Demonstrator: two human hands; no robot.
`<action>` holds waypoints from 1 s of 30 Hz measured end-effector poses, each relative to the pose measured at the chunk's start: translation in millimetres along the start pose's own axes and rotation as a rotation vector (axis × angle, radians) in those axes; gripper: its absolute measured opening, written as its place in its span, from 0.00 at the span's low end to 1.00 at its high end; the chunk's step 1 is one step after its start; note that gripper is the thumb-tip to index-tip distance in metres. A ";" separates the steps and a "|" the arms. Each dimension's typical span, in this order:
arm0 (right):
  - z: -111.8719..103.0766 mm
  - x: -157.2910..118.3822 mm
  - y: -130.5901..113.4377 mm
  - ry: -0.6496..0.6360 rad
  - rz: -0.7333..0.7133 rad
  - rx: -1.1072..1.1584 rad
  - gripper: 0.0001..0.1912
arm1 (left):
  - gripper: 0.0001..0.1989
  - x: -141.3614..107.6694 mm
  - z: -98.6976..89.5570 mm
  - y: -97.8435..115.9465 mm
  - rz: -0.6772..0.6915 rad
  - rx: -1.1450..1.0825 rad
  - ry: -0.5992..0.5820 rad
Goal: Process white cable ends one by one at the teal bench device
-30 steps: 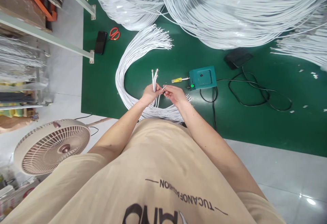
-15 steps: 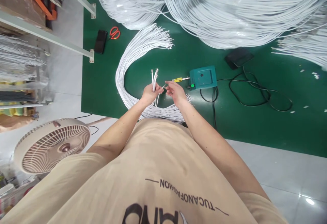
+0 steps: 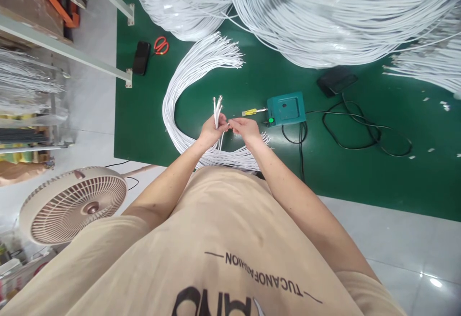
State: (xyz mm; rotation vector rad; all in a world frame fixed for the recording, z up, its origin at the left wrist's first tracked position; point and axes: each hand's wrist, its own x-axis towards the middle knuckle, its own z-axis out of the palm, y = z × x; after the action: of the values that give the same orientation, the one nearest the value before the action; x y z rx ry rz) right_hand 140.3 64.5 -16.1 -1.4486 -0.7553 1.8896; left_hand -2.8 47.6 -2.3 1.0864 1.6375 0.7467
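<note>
In the head view, my left hand (image 3: 212, 130) is closed around a few white cables (image 3: 217, 109), whose stripped ends stick up above the fingers. My right hand (image 3: 245, 128) pinches at the end of one cable right against the left fingertips; the tip itself is mostly covered by the fingers. Behind and below both hands curves a thick bundle of white cables (image 3: 171, 90) on the green table. A small teal device (image 3: 285, 108) with a green button lies to the right, and a yellow-handled tool (image 3: 249, 112) points into its left side.
Large heaps of white cable (image 3: 334, 23) cover the back of the table (image 3: 360, 176). A phone (image 3: 141, 58) and red-handled scissors (image 3: 161, 45) lie at the left. A black pedal-like box (image 3: 336, 81) and looped black cord (image 3: 378, 138) lie right. A fan (image 3: 90, 208) stands lower left.
My right hand has moved slightly left and down, and its spread fingers have closed into a pinch at the cable end. My left hand stays nearly still with its cables.
</note>
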 end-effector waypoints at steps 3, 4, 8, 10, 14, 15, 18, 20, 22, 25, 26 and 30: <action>-0.7 4.5 6.5 0.065 -0.095 -0.268 0.05 | 0.20 -2.4 -1.2 8.2 -0.032 -0.036 -0.095; -0.4 4.9 8.3 0.080 -0.126 -0.380 0.06 | 0.20 -3.1 -1.3 10.6 -0.071 -0.070 -0.129; 1.7 -0.5 13.4 0.103 -0.305 -0.767 0.11 | 0.18 -3.7 -1.3 18.0 -0.271 -0.258 -0.186; 0.4 -4.4 15.1 0.098 -0.481 -0.938 0.13 | 0.18 -2.3 -1.9 20.6 -0.348 -0.340 -0.198; -12.6 -4.1 14.9 -0.026 -0.744 -1.198 0.16 | 0.18 2.7 -3.1 22.3 -0.478 -0.445 -0.232; -17.2 -1.7 14.2 -0.066 -0.756 -1.214 0.15 | 0.19 4.1 -3.0 21.9 -0.494 -0.461 -0.235; -28.6 8.4 11.4 -0.083 -0.627 -1.052 0.11 | 0.21 8.5 -1.1 18.8 -0.479 -0.468 -0.244; -31.4 15.8 9.3 -0.041 -0.393 -0.753 0.10 | 0.22 11.4 1.0 15.6 -0.438 -0.437 -0.254; -30.1 22.4 7.9 -0.058 -0.122 -0.402 0.11 | 0.22 14.1 3.7 12.0 -0.392 -0.395 -0.258; -24.9 30.9 8.8 -0.146 0.071 -0.157 0.11 | 0.23 18.3 8.9 7.2 -0.347 -0.339 -0.246; -23.7 33.1 9.8 -0.148 0.061 -0.189 0.10 | 0.23 19.8 11.0 6.0 -0.343 -0.329 -0.243; -28.3 37.0 10.3 -0.068 -0.170 -0.667 0.10 | 0.22 26.9 20.0 4.3 -0.388 -0.335 -0.236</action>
State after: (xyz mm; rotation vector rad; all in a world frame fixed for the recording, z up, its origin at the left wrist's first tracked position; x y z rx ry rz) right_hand 159.2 88.2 -52.9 -1.6310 -1.5951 1.6306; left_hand 14.6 73.3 -15.4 0.5713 1.4018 0.5828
